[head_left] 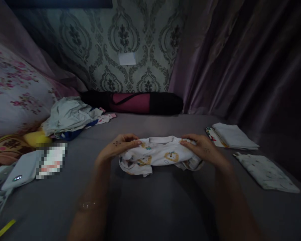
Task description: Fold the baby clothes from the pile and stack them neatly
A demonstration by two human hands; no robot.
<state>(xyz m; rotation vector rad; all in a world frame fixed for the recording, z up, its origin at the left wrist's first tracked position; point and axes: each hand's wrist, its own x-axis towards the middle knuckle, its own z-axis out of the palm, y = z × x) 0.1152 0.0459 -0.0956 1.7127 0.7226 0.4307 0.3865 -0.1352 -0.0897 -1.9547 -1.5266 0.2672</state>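
Observation:
A small white garment with yellow animal prints (159, 154) lies bunched on the grey bedsheet (150, 207) in front of me. My left hand (119, 145) grips its left end, fingers curled over the cloth. At the other end, my right hand (202, 147) pinches the fabric with closed fingers. Both forearms reach in from the bottom of the view.
A pile of unfolded clothes (70, 117) lies at the back left by a floral pillow (15, 90). Folded cloths (233, 135) and a folded printed piece (266, 172) sit at the right. A dark rolled mat (132, 102) lies along the wall. A white device (20, 172) rests at the left.

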